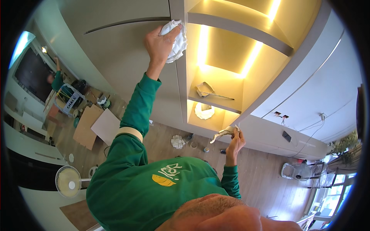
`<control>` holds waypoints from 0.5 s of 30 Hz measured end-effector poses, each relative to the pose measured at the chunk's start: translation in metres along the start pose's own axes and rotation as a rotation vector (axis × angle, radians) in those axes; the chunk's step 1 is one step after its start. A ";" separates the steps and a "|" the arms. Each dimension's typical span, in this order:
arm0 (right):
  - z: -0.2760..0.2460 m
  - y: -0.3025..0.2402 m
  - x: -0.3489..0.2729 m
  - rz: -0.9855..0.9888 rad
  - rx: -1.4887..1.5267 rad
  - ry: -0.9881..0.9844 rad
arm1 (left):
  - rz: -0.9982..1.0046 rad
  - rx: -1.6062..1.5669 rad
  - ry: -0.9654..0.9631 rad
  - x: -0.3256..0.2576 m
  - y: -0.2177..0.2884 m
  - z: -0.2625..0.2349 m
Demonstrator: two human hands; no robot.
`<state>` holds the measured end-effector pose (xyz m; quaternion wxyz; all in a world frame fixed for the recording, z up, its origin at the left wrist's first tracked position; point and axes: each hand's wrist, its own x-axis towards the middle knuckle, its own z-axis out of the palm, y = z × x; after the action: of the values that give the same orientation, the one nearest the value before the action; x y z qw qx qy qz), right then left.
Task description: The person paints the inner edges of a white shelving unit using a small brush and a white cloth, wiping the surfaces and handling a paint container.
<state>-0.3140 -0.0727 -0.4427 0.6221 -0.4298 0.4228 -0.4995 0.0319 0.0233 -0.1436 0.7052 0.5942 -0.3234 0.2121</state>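
My left hand (158,44) is raised and closed around a crumpled white cloth (178,45). The cloth presses against the edge of a beige cabinet door (142,38), beside the upright of a lit shelf unit. Lower and to the right, my right hand (235,144) pinches a curled off-white strip (222,133) just below the shelf unit's lower corner; whether it is tape, paper or rag I cannot tell. On a shelf (223,103) stand a small shallow tray (205,87) and a thin stick. A crumpled white wad (204,111) lies in the compartment underneath.
On the wooden floor below sit another white wad (178,141) and several small containers (194,144). Flat boards (88,127) lie at the left, near a fan (68,181). A co-worker in green (58,81) is far left. A wrapped chair (304,172) stands right.
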 end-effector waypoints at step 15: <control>0.011 0.001 0.011 0.008 -0.030 -0.046 | 0.083 -0.037 0.024 0.027 0.014 0.010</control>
<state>-0.3021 -0.0819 -0.4418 0.6273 -0.4489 0.4172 -0.4806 0.0390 0.0136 -0.1141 0.7106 0.5643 -0.3433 0.2423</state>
